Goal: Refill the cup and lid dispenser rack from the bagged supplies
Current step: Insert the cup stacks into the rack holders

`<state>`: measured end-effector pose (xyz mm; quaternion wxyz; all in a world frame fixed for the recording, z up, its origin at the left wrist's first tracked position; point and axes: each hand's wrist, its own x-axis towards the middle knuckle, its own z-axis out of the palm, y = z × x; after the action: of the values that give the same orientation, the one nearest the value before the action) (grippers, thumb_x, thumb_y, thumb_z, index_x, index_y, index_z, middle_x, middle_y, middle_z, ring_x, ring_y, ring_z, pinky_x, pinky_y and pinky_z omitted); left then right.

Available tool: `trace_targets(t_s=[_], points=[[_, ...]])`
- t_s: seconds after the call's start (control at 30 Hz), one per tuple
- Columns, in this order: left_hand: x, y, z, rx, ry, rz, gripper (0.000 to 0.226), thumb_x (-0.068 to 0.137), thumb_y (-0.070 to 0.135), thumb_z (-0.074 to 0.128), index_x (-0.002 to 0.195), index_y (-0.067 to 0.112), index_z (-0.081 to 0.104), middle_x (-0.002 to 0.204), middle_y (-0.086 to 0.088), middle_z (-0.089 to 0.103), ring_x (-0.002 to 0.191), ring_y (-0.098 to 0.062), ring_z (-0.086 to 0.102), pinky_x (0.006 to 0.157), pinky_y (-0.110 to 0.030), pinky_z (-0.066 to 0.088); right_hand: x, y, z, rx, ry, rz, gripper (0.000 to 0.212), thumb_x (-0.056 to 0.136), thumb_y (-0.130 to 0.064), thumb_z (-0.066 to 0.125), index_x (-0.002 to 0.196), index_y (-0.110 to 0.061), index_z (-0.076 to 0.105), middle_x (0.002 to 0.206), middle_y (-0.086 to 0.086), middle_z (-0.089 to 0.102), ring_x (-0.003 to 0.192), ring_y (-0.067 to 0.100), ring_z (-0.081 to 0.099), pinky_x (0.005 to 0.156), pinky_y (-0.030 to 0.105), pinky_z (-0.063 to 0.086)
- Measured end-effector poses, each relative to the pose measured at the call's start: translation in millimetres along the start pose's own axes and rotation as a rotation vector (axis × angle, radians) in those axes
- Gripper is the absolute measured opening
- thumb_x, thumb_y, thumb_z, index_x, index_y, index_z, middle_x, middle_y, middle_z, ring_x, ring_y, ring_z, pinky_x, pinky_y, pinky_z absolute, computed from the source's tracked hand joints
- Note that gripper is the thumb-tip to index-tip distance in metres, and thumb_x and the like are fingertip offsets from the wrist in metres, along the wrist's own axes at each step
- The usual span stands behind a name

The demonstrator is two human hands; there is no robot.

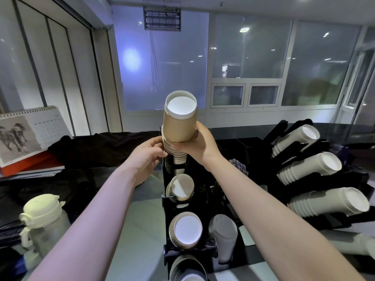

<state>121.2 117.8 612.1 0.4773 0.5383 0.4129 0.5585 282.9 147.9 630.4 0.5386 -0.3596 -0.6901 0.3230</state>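
- A dark counter [125, 175] runs below frosted windows [247, 51]; the black dispenser rack [165, 216] stands on it as the landmark.
- Above the rack's top slot, a stack of brown paper cups [179, 126] is held bottoms-up, its lower rims entering the slot.
- The left hand [147, 157] curls its fingers round the stack's lower rims, left of the rack's top.
- The right hand [199, 147] clamps the topmost cup from the right.
- Right of the rack, white cup stacks [312, 168] lie tilted in holders.
- Left of the rack sit a lidded jug [41, 222] and a desk calendar [28, 134].
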Motion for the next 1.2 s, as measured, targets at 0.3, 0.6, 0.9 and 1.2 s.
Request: trace_targets(t_s=[0.3, 0.6, 0.9, 1.2], points=[[0, 11, -4, -0.085, -0.004, -0.089, 0.044, 0.083, -0.013, 0.035, 0.115, 0.004, 0.061, 0.083, 0.000, 0.072, 0.067, -0.008, 0.065, 0.055, -0.014, 0.048, 9, 8, -8, -0.054, -0.168, 0.094, 0.056, 0.055, -0.024, 0.090, 0.106, -0.016, 0.068, 0.103, 0.000, 0.072, 0.100, 0.019, 0.066, 0.093, 0.046, 0.052], [-2, 33, 0, -0.133, 0.007, -0.163, 0.031, 0.082, 0.006, 0.044, 0.103, 0.013, 0.065, 0.098, -0.010, 0.063, 0.080, -0.022, 0.053, 0.070, -0.027, 0.038, 14, -3, -10, 0.079, -0.242, 0.028, 0.047, 0.058, -0.018, 0.085, 0.103, -0.013, 0.071, 0.099, 0.006, 0.074, 0.097, 0.023, 0.069, 0.092, 0.044, 0.054], [-20, 33, 9, -0.042, 0.064, 0.199, 0.046, 0.079, 0.000, 0.044, 0.122, 0.007, 0.059, 0.104, 0.002, 0.070, 0.102, -0.012, 0.060, 0.082, -0.020, 0.043, -9, -29, -15, 0.001, -0.124, -0.135, 0.062, 0.051, -0.018, 0.084, 0.098, -0.048, 0.058, 0.103, -0.012, 0.069, 0.102, 0.009, 0.064, 0.091, 0.042, 0.054], [-64, 39, 2, -0.047, -0.022, 0.335, 0.045, 0.085, 0.001, 0.040, 0.119, 0.015, 0.066, 0.124, 0.001, 0.065, 0.118, -0.007, 0.057, 0.089, -0.018, 0.044, -45, -40, -18, -0.043, -0.109, -0.177, 0.079, 0.056, -0.024, 0.090, 0.123, -0.005, 0.054, 0.112, 0.006, 0.067, 0.109, 0.019, 0.061, 0.095, 0.045, 0.049]])
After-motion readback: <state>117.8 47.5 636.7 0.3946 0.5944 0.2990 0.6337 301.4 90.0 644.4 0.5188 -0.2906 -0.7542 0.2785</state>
